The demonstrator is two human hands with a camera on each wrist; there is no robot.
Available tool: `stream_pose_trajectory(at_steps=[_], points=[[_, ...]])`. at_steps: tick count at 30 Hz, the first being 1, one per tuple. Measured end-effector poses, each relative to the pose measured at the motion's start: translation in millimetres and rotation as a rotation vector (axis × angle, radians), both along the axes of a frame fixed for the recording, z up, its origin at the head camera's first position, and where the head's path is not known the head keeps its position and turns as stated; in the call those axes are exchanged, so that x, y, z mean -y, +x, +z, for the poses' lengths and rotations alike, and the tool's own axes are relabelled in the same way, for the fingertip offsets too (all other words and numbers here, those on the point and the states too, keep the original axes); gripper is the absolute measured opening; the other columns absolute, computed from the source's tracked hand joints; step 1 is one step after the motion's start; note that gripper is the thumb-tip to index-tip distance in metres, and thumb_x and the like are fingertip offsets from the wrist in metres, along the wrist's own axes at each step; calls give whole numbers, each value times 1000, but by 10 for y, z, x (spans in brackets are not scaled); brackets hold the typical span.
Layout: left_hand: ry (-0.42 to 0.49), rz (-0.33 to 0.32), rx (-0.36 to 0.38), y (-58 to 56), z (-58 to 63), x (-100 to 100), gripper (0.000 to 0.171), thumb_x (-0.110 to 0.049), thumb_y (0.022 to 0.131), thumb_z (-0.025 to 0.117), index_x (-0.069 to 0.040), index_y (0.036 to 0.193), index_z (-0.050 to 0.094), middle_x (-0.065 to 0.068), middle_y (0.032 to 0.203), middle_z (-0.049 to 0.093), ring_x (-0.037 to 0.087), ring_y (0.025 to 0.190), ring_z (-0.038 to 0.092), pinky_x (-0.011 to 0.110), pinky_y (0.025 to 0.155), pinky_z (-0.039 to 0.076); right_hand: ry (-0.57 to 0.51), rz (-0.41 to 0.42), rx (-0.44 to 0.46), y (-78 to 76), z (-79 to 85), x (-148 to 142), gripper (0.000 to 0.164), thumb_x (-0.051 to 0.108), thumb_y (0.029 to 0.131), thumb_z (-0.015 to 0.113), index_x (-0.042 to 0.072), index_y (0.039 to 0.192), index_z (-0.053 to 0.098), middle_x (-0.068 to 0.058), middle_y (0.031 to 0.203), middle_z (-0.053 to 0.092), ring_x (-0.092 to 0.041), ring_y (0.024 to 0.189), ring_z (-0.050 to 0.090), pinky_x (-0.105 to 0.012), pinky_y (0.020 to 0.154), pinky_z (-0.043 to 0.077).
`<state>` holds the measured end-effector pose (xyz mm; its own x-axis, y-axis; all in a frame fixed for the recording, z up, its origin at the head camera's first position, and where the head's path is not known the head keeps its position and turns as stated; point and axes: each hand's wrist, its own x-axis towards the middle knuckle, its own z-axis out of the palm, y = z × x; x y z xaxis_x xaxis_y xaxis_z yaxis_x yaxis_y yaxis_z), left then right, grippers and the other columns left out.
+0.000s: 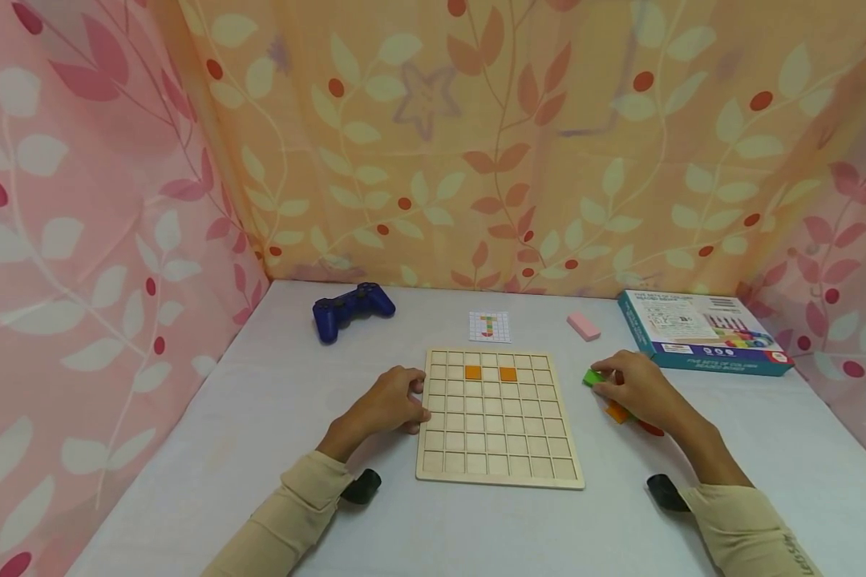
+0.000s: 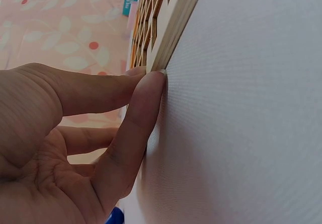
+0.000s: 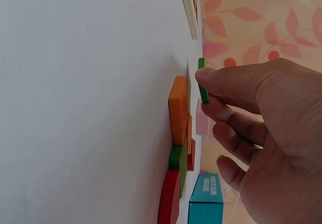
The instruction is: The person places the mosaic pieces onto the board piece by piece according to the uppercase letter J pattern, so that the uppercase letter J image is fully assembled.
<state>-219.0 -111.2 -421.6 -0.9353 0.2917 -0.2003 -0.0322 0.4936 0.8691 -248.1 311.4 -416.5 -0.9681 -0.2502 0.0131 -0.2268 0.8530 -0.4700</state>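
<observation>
My left hand (image 1: 390, 399) is at the left edge of a square-gridded wooden board (image 1: 501, 441). In the left wrist view, its thumb and a finger (image 2: 143, 100) hold the board's edge close to the white cloth. Two orange square tiles (image 1: 473, 373) lie in cells near the board's far side. Between the thumb and fingers of my right hand (image 1: 638, 389), a thin green tile (image 3: 202, 83) is pinched just above the table. Under this hand lies a small group of pieces: an orange tile (image 3: 178, 110), another green piece (image 3: 177, 156) and a red piece (image 3: 169, 199).
Behind the board lies a small pattern card (image 1: 490, 327) showing a gridded coloured figure. A pink block (image 1: 583, 326) sits to its right, and a teal-edged game box (image 1: 707, 332) is at the back right. A blue game controller (image 1: 354, 310) lies at the back left.
</observation>
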Motion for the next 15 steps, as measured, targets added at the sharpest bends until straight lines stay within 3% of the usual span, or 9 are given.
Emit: stream_pose_trajectory(at_steps=[9,15], points=[[-6,4,3,-2,3,-6,61,11,85,82,8,140,56,12,116,52,15,73,66,29,63,65,-19,20,-9,-70,12,215,34,17,96,72,4,127,75,-14,118,69,-34,115,54,-56,95,54],[-10,2,10,1,9,-13,57,11,85,81,7,137,57,13,117,51,15,71,65,28,63,65,-30,63,-24,-110,24,422,31,14,96,71,3,124,76,-11,115,69,-35,115,55,-55,96,51]])
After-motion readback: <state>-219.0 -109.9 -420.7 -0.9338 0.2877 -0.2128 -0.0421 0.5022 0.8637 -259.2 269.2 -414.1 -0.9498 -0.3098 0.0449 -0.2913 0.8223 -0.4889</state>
